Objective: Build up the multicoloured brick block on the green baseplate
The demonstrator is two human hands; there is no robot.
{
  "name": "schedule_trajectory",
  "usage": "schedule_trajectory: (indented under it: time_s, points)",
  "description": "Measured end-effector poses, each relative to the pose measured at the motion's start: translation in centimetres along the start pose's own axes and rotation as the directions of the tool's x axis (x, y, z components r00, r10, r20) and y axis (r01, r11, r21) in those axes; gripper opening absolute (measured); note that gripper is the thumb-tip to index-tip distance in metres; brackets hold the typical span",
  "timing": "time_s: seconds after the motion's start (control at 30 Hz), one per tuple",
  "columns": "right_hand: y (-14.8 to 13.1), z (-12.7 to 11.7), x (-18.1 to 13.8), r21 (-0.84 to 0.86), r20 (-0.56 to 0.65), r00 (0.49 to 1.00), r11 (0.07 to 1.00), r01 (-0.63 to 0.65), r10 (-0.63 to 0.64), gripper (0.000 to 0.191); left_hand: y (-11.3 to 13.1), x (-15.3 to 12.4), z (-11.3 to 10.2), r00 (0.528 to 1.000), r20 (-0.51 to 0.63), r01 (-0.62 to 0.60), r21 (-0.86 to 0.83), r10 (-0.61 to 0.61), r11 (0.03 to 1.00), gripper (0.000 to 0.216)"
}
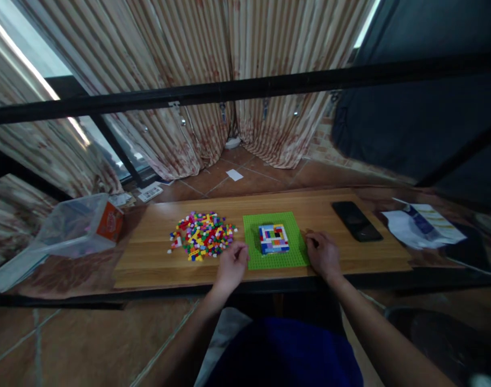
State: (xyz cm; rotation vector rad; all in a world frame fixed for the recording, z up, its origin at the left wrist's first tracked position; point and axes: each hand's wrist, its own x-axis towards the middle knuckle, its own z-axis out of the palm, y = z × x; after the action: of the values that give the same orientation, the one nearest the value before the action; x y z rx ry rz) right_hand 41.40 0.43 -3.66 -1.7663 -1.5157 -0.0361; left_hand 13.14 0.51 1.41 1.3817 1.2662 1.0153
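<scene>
My left hand point(233, 262) is by the left edge of the green studded baseplate point(253, 262), its fingers drawn together in a pinch. Whatever they hold, if anything, is too small to make out. Curled at the baseplate's right edge is my right hand point(324, 253), with its fingertips bent inward; their contents are hidden. A low square build of multicoloured toy bricks point(274, 238) stands on the baseplate, with an opening in its middle. Left of the baseplate, a loose pile of small bricks point(207, 235) spreads over the wooden board, close to my left hand.
A black phone point(356, 221) lies on the wooden board point(149, 269) at right. Beyond the board's left end stands a clear plastic box point(78, 226) with an orange label. Papers point(426, 223) lie at far right. A dark metal bar point(245, 88) crosses in front of the curtains.
</scene>
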Motion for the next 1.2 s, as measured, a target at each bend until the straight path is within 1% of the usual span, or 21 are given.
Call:
schedule_trajectory:
  time_s: [0.1,0.13,0.2,0.3,0.4,0.47,0.53,0.63,0.7,0.73,0.83,0.97,1.07,1.2]
  points:
    - [0.3,0.0,0.0,-0.013,0.011,1.000,1.000,0.014,-0.014,0.029,-1.3,-3.2,-1.5,0.998,0.013,0.065,0.019,-0.065,0.998,0.016]
    - [0.4,0.0,-0.1,-0.018,0.013,1.000,1.000,0.018,-0.017,0.029,-1.6,-3.9,-2.1,0.996,-0.004,0.090,0.022,-0.090,0.996,0.016]
    - [0.5,0.0,-0.1,-0.014,0.012,1.000,1.000,0.026,-0.026,0.029,-2.0,-4.7,-3.8,0.990,-0.075,0.124,0.029,-0.122,0.992,0.016]
    - [0.5,-0.1,-0.1,-0.040,0.009,1.000,0.999,0.022,-0.021,0.029,-1.9,-4.6,-7.0,0.962,-0.249,0.137,0.092,-0.111,0.986,0.015]
    - [0.4,-0.2,-0.2,-0.077,0.021,1.000,0.997,0.008,-0.006,0.030,-1.4,-4.1,-10.2,0.908,-0.416,0.156,0.253,-0.038,0.955,0.015]
    - [0.4,-0.3,-0.2,-0.084,0.034,0.999,0.996,0.011,-0.008,0.030,-1.4,-3.9,-11.8,0.882,-0.471,0.192,0.326,-0.017,0.926,0.016]
    - [0.4,-0.3,-0.2,-0.089,0.039,0.999,0.996,0.015,-0.011,0.031,-1.5,-3.7,-12.6,0.876,-0.483,0.210,0.376,-0.002,0.902,0.017]
    - [0.5,-0.2,-0.2,-0.104,0.036,0.999,0.995,0.010,-0.007,0.030,-1.7,-3.0,-12.7,0.893,-0.440,0.159,0.502,0.093,0.850,0.018]
    - [0.5,-0.2,-0.2,-0.113,0.029,1.000,0.993,0.015,-0.012,0.029,-1.5,-2.2,-12.2,0.915,-0.373,0.120,0.610,0.151,0.783,0.019]
    - [0.6,-0.2,-0.2,-0.113,0.027,0.999,0.993,0.022,-0.019,0.029,-1.3,-1.7,-11.9,0.927,-0.341,0.115,0.659,0.158,0.744,0.020]
    - [0.7,-0.2,-0.2,-0.094,0.029,0.999,0.994,0.048,-0.045,0.028,-0.5,-0.1,-10.7,0.949,-0.283,0.136,0.762,0.137,0.633,0.023]
    - [0.8,-0.2,-0.2,-0.072,0.031,0.998,0.996,0.057,-0.055,0.029,0.2,1.4,-9.6,0.965,-0.231,0.136,0.849,0.126,0.511,0.025]
    - [0.6,-0.1,-0.2,-0.064,0.021,0.999,0.997,0.045,-0.044,0.031,0.4,1.9,-9.4,0.970,-0.210,0.135,0.881,0.120,0.454,0.026]
    - [0.2,-0.1,-0.1,-0.041,0.016,0.999,0.999,0.030,-0.029,0.030,0.5,2.3,-9.6,0.976,-0.181,0.121,0.912,0.120,0.393,0.027]
